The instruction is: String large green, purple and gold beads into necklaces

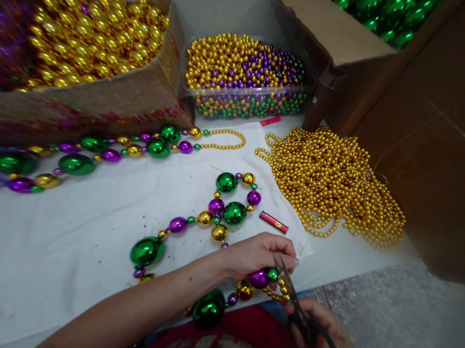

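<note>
My left hand [260,257] is closed in a pinch at one end of a bead necklace [234,213]; any thread between its fingertips is too fine to see. This necklace has green, purple and gold beads of mixed sizes and lies looped on the white cloth, partly behind my left forearm. My right hand [325,325] holds dark-handled scissors [302,315], their blades slightly apart and pointing up at my left fingertips. A short loop of small gold beads [281,290] hangs between the two hands, beside the blades.
A finished-looking bead strand [158,149] lies along the cardboard box [175,89] of gold beads. Behind are a clear tub [247,89] of mixed beads and a box [342,37] with green ones. Gold bead chains [330,182] lie piled right, near a red lighter [273,222].
</note>
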Action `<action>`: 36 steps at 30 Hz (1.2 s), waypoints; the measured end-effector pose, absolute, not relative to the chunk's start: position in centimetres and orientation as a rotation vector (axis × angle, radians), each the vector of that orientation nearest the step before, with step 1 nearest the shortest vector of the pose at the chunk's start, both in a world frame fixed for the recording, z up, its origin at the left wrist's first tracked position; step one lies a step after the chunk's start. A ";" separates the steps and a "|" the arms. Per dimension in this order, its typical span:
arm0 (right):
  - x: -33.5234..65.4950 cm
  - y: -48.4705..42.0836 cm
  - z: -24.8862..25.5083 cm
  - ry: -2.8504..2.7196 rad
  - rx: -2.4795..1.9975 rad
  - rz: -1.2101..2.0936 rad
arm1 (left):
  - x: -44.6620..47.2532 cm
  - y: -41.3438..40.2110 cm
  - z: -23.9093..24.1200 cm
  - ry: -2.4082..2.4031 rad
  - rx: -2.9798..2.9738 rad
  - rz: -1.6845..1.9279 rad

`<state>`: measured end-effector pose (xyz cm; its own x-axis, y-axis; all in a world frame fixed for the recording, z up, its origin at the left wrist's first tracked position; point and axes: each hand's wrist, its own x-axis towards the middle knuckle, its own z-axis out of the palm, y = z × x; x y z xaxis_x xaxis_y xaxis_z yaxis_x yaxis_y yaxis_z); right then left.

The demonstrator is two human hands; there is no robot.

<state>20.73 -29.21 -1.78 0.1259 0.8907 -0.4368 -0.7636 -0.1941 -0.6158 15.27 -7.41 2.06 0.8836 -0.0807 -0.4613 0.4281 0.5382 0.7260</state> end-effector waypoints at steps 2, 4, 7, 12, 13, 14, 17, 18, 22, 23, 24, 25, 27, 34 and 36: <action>20.8 -29.1 -1.6 -0.199 -0.963 1.484 | 15.3 -7.5 2.1 0.412 0.965 -0.308; 20.8 -29.1 -1.4 -0.205 -0.974 1.476 | 15.2 -7.6 2.2 0.417 0.961 -0.298; 20.7 -29.2 -1.4 -0.159 -0.994 1.461 | 15.2 -7.6 2.3 0.418 0.955 -0.297; 20.1 -29.2 -1.8 -0.079 -1.044 1.447 | 15.1 -7.7 2.4 0.412 1.023 -0.323; 20.1 -29.2 -1.9 -0.095 -1.024 1.444 | 15.0 -7.7 2.4 0.393 1.039 -0.322; 20.2 -29.1 -1.9 -0.116 -1.007 1.421 | 15.0 -7.6 2.3 0.370 1.063 -0.322; 21.7 -29.2 -1.9 -0.214 -1.070 1.262 | 14.7 -7.4 1.9 0.310 1.216 -0.347; 22.5 -29.3 -1.9 -0.268 -1.156 1.202 | 14.5 -7.2 1.7 0.304 1.300 -0.354; 26.4 -29.6 -1.8 -0.600 -1.755 0.888 | 13.5 -6.6 1.2 0.297 1.746 -0.287; 27.2 -29.5 -1.8 -0.706 -1.886 0.794 | 13.4 -6.5 1.1 0.289 1.848 -0.262; 27.8 -29.1 -1.8 -0.815 -1.992 0.707 | 13.3 -6.5 0.9 0.280 1.929 -0.241; 28.3 -28.5 -1.8 -0.922 -2.076 0.629 | 13.2 -6.5 0.8 0.270 1.989 -0.230; 28.8 -26.8 -1.7 -1.114 -2.256 0.501 | 13.4 -6.7 0.5 0.250 2.068 -0.214; 29.4 -21.1 -1.0 -1.432 -2.701 0.263 | 13.7 -5.2 3.4 0.333 2.185 0.178; 29.7 -20.5 -0.6 -1.525 -2.720 0.273 | 13.1 -5.2 5.1 0.367 2.167 0.283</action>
